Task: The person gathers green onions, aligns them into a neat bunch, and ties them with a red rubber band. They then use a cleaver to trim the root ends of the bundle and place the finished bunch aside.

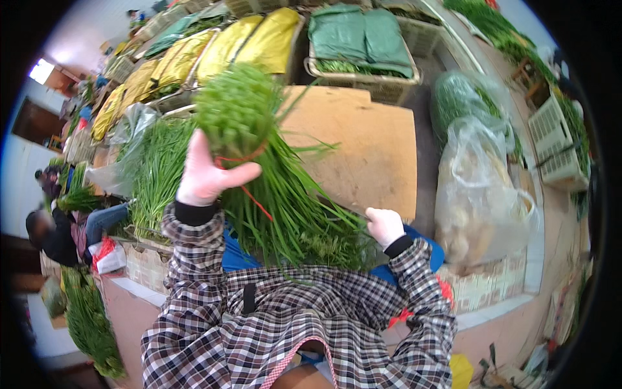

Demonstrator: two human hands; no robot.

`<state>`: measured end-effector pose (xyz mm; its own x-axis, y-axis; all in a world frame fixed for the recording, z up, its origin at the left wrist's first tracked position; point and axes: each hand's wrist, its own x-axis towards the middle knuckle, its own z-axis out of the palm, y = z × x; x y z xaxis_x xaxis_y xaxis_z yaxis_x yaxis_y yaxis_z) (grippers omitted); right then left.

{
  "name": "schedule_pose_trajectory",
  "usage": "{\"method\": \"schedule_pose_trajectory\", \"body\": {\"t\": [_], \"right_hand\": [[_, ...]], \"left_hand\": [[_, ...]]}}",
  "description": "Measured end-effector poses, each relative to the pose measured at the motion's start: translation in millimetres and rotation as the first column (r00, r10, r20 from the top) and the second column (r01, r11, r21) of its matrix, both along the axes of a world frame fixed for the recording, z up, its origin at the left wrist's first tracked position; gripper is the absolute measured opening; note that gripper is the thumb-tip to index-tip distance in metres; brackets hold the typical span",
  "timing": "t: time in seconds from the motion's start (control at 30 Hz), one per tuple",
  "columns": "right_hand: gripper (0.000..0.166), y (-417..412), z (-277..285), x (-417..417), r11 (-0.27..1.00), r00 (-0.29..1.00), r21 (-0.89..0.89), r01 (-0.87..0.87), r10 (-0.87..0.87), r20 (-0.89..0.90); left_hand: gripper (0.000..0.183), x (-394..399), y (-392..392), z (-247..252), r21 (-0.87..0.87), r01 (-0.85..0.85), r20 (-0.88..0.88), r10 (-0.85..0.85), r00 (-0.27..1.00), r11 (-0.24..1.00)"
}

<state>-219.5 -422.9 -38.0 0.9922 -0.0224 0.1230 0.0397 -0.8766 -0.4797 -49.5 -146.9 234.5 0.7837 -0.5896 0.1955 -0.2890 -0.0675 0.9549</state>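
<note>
My left hand (214, 170), in a pale glove, grips a thick bundle of long green leafy vegetables (238, 107), bound with a red tie (257, 202). The pale cut ends point up and away, and the leaves hang toward my lap. At the right, my gloved right hand (385, 226) is closed around the handle end of a knife (342, 203), its blade partly behind the leaves. A wooden board (359, 146) lies beyond the knife.
Loose green stalks (160, 165) lie left of the bundle. Crates with yellow covers (269, 39) and a green-covered basket (362, 39) line the far side. Plastic bags (478, 194) stand to the right. A co-worker (58, 233) sits at the far left.
</note>
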Motion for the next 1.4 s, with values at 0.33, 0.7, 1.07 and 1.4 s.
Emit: {"method": "schedule_pose_trajectory", "body": {"t": [0.33, 0.7, 1.07, 1.4], "right_hand": [[0.082, -21, -41, 53, 0.826, 0.924, -0.433, 0.36, -0.38, 0.042], [0.04, -19, 29, 67, 0.89, 0.97, -0.404, 0.211, -0.241, -0.024], [0.022, 107, 267, 113, 0.859, 0.727, -0.51, -0.037, 0.373, 0.576], [0.014, 27, 282, 58, 0.97, 0.861, 0.134, -0.202, 0.111, 0.496]], "left_hand": [[0.099, 4, -17, -64, -0.185, -0.003, -0.251, -0.044, 0.967, 0.983], [0.102, 1, -12, -82, -0.236, -0.05, -0.245, -0.009, 0.97, 0.971], [0.095, -5, -2, -91, -0.069, -0.112, -0.186, 0.098, 0.978, 0.991], [0.094, -4, 12, -113, -0.007, -0.215, -0.072, 0.214, 0.974, 0.977]]}}
